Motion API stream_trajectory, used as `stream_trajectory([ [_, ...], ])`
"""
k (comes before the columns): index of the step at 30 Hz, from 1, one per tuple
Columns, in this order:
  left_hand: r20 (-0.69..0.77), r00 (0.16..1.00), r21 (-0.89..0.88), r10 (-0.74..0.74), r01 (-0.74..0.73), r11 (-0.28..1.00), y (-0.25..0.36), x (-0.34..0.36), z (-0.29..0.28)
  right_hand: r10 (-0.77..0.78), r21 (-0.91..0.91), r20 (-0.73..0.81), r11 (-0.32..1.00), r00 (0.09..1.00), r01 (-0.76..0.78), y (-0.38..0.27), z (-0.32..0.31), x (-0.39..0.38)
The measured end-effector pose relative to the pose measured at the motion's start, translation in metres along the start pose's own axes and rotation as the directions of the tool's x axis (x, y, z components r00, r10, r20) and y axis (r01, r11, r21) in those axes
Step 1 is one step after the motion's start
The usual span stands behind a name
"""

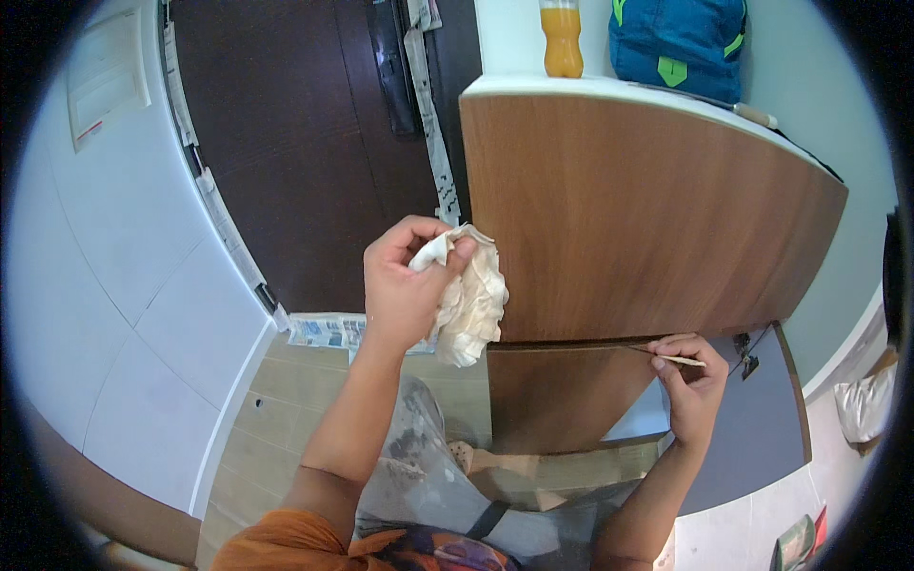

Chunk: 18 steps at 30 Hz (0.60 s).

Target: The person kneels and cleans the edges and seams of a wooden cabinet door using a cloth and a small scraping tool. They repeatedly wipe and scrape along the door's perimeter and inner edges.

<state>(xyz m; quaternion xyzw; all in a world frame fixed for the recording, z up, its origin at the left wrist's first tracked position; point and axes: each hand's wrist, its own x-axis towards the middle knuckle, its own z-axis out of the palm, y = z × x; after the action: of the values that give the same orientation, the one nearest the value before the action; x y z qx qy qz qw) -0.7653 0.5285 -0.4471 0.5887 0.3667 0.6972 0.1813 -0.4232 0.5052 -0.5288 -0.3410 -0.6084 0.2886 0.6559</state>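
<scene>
My left hand (400, 281) is closed around a crumpled cream cloth (474, 309), which hangs down in front of the wooden cabinet's left edge. My right hand (695, 385) pinches a slender stick-like tool (684, 361) with a pale end. Its thin dark tip points left at the gap below the cabinet's upper brown panel (657, 200); whether it touches the wood I cannot tell. Under that gap is a lower brown panel (562, 390). Right of my right hand, a grey cabinet door (747, 438) stands swung out, with dark hinges (749, 364) at its top.
On the cabinet's white top stand a bottle of orange liquid (563, 43) and a blue backpack (676, 48), with a pale-handled tool (755, 115) beside them. A dark door (286, 124) is edged with newspaper (328, 330). A silvery bag (864, 404) sits at the far right.
</scene>
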Motion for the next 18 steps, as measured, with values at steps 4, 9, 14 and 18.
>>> stream_trajectory([
  [4, 0.063, 0.998, -0.007, 0.008, -0.008, 1.0, 0.02, 0.029, 0.008, -0.015, 0.026, -0.013, 1.0, 1.0, 0.015, -0.001, -0.008, -0.002],
  [9, -0.084, 0.988, 0.016, 0.126, -0.125, 0.992, 0.041, 0.061, 0.017, -0.045, 0.037, -0.02, 0.998, 0.999, 0.046, -0.002, -0.005, 0.004],
  [14, -0.106, 0.989, -0.198, 0.101, -0.121, 0.973, 0.072, 0.097, 0.035, -0.05, 0.037, -0.013, 0.998, 0.999, 0.05, 0.0, -0.004, 0.002],
  [18, -0.088, 0.996, -0.274, 0.028, -0.051, 0.96, 0.07, 0.092, 0.032, -0.014, 0.06, -0.028, 0.998, 1.0, 0.015, -0.006, -0.003, 0.001],
])
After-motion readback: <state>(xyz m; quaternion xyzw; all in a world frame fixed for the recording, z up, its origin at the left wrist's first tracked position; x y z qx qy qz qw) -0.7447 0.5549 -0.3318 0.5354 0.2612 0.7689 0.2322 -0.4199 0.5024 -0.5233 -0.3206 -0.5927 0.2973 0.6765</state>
